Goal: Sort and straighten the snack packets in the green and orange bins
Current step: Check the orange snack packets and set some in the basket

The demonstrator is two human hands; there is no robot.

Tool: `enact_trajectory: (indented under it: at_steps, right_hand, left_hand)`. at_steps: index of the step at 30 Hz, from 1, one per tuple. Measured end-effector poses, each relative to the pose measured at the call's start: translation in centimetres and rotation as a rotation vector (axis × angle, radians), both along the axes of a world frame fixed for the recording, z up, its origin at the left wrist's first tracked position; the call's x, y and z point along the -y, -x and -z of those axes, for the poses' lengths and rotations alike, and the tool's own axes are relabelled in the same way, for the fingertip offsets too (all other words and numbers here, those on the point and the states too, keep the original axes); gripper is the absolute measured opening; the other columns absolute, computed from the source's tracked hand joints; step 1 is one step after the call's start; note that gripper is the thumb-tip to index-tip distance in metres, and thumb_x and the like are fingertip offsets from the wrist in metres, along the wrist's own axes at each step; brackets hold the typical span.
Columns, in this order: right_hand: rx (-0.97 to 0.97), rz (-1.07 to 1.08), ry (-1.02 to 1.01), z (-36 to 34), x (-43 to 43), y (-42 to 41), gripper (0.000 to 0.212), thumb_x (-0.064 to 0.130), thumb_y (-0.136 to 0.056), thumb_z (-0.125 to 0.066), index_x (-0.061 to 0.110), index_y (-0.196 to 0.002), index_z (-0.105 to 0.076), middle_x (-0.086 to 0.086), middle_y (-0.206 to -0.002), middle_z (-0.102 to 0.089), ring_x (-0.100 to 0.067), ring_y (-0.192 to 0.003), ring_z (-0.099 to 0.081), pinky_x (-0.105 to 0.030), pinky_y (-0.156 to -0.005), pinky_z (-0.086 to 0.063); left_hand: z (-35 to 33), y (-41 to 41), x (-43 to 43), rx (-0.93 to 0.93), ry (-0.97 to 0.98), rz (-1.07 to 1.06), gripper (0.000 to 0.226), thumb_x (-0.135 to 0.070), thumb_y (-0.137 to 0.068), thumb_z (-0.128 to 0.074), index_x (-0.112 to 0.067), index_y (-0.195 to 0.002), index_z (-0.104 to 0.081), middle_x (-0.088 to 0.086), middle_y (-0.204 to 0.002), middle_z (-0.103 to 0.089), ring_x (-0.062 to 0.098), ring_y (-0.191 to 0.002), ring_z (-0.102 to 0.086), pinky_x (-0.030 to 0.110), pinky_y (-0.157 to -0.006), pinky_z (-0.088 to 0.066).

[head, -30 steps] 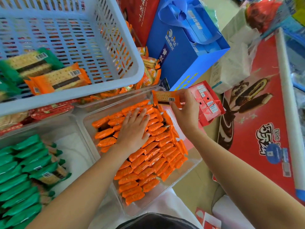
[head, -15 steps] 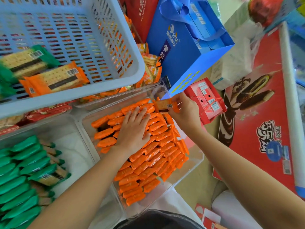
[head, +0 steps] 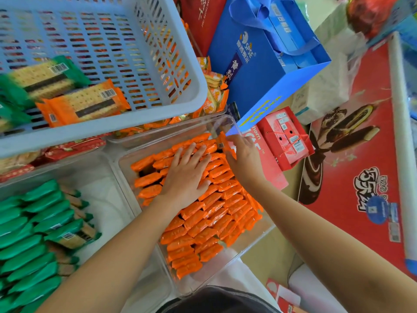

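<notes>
Figure: restocking of the orange bin (head: 214,279), a clear tub taken here as the reference for all positions. The person's left hand (head: 187,177) lies flat, fingers straight, across the far half of the orange packets (head: 216,213) inside the bin, pressing the rows down. The right hand (head: 244,162), at the bin's far right corner, pinches a single orange packet (head: 222,143) on edge between thumb and fingers, with its lower end just at the top of the rows. Left of the bin stands the green bin (head: 106,199), its green packets (head: 33,222) ranked along the side away from the orange bin. Beyond the bin, overhanging its far left corner, a blue basket (head: 158,118) holds loose packets of both colours. Likely faults are three. Forced into a tightly filled corner, the packet may buckle or ride up over its neighbours. The shingled rows may fan out once the flat palm lifts, or slump into the dark gap at the bin's far left. A loose pinch could let the packet drop over the bin's right wall toward the red carton (head: 286,136) just right of it. The wrappers look slick, so sliding is judged a real risk.
</notes>
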State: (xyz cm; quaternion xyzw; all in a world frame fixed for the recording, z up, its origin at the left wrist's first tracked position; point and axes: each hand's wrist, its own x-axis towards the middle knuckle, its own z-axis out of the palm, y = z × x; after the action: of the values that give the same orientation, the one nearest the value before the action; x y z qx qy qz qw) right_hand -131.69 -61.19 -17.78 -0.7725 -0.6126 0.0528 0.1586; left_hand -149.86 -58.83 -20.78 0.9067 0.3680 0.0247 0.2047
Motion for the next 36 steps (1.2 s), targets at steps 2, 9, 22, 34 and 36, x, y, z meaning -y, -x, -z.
enact_trajectory:
  at_steps: [2,9,22,34,36]
  right_hand:
    - [0.163,-0.043,-0.064,0.3,0.3,0.0,0.025,0.007,-0.082,-0.067,0.004,-0.107,-0.069,-0.009,-0.104,-0.069,-0.032,-0.101,-0.056,-0.039,-0.084,-0.043]
    - [0.299,-0.158,0.004,1.0,0.1,0.7,0.029,-0.003,-0.076,-0.066,0.006,-0.102,-0.073,-0.006,-0.102,-0.074,-0.034,-0.092,-0.061,-0.040,-0.072,-0.045]
    - [0.020,0.223,0.144,0.9,-1.6,-0.8,0.021,0.026,-0.081,-0.076,0.018,-0.101,-0.075,-0.006,-0.123,-0.059,-0.028,-0.115,-0.053,-0.040,-0.082,-0.049]
    - [-0.105,0.228,-0.168,0.3,-0.9,-1.1,0.003,0.012,-0.076,-0.069,0.010,-0.078,-0.071,-0.004,-0.101,-0.058,-0.018,-0.096,-0.055,-0.031,-0.068,-0.046]
    - [-0.102,0.213,-0.171,0.2,-0.7,-1.3,0.004,0.012,-0.076,-0.068,0.009,-0.077,-0.070,-0.003,-0.097,-0.055,-0.015,-0.093,-0.053,-0.031,-0.069,-0.046]
  left_hand:
    - [0.1,0.2,-0.2,0.009,-0.014,0.012,0.070,-0.054,-0.098,-0.040,-0.024,-0.156,-0.014,0.001,-0.165,0.001,0.024,-0.151,0.011,0.047,-0.121,0.008]
    - [0.6,0.3,-0.7,0.053,-0.050,0.038,0.069,-0.054,-0.095,-0.046,-0.021,-0.153,-0.029,0.004,-0.164,-0.011,0.026,-0.152,0.001,0.049,-0.122,0.000]
    - [1.3,-0.1,-1.2,0.049,-0.143,0.053,0.069,-0.051,-0.093,-0.052,-0.015,-0.150,-0.037,0.009,-0.161,-0.024,0.030,-0.150,-0.013,0.050,-0.122,-0.012]
    - [1.3,-0.1,-1.2,0.021,-0.124,0.059,0.070,-0.051,-0.095,-0.046,-0.016,-0.153,-0.029,0.008,-0.163,-0.017,0.029,-0.151,-0.006,0.051,-0.122,-0.009]
    - [1.1,-0.2,-1.2,0.018,-0.134,0.060,0.073,-0.051,-0.094,-0.049,-0.015,-0.154,-0.027,0.008,-0.163,-0.016,0.030,-0.151,-0.009,0.051,-0.121,-0.012]
